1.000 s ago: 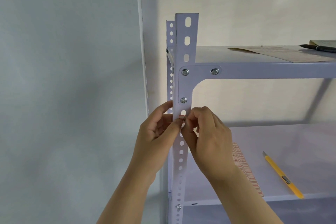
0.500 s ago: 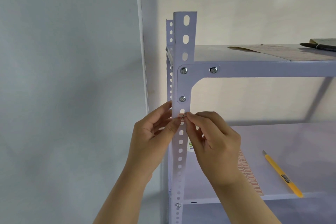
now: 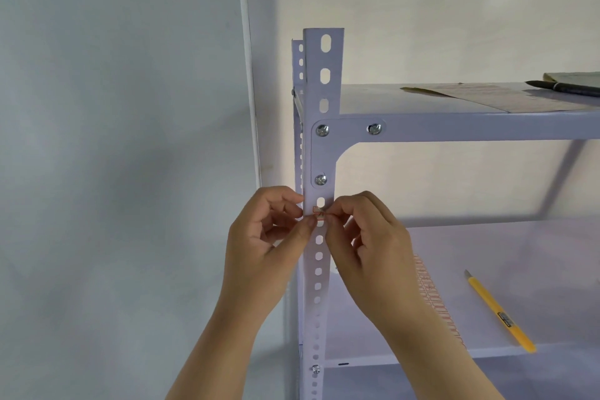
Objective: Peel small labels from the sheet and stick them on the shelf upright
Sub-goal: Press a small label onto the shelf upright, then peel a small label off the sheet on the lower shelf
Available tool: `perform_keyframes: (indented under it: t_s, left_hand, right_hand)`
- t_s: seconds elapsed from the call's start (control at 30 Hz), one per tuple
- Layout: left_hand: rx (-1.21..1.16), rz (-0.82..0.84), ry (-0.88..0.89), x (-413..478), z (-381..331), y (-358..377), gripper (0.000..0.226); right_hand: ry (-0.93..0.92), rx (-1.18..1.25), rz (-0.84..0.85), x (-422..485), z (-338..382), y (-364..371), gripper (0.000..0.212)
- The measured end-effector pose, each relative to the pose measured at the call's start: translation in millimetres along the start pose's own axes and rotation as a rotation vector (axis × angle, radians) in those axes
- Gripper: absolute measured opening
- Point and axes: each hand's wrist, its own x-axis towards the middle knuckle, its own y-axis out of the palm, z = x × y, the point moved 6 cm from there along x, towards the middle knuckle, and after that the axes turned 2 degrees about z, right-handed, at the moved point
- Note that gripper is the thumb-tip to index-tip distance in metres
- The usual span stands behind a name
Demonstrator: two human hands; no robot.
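We see the left hand [image 3: 263, 247] and right hand [image 3: 367, 243] pinch their fingers on what looks like a small red-edged label [image 3: 318, 210] against the shelf upright [image 3: 321, 153].

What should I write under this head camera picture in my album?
Two hands, left hand and right hand, press a small red-edged label onto the white shelf upright.
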Motion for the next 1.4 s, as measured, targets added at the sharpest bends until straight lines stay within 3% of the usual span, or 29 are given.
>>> perform_keyframes:
  t_s: [0.63, 0.77, 1.03, 1.3, 1.4]
  left_hand:
    - [0.147, -0.040, -0.066, -6.8, -14.7, -8.6, 0.022]
    - [0.181, -0.038, -0.066, -10.2, -18.1, -11.6, 0.031]
    - [-0.034, 0.022, -0.050, -16.8, -42.7, 2.2, 0.010]
    - [-0.011, 0.046, -0.080, -19.0, -43.9, 15.2, 0.032]
    - [0.004, 0.060, -0.131, -21.1, -42.7, 20.7, 0.028]
  right_hand:
    - [0.182, 0.299, 0.093, -4.2, 5.5, -1.5, 0.015]
    - [0.254, 0.417, 0.072, -0.7, 18.7, -9.8, 0.013]
    - [0.308, 0.454, 0.063, 2.3, 19.8, -27.8, 0.025]
    - [0.391, 0.517, 0.035, -4.7, 12.6, -47.2, 0.015]
    - [0.398, 0.527, 0.045, -7.0, 8.6, -51.1, 0.018]
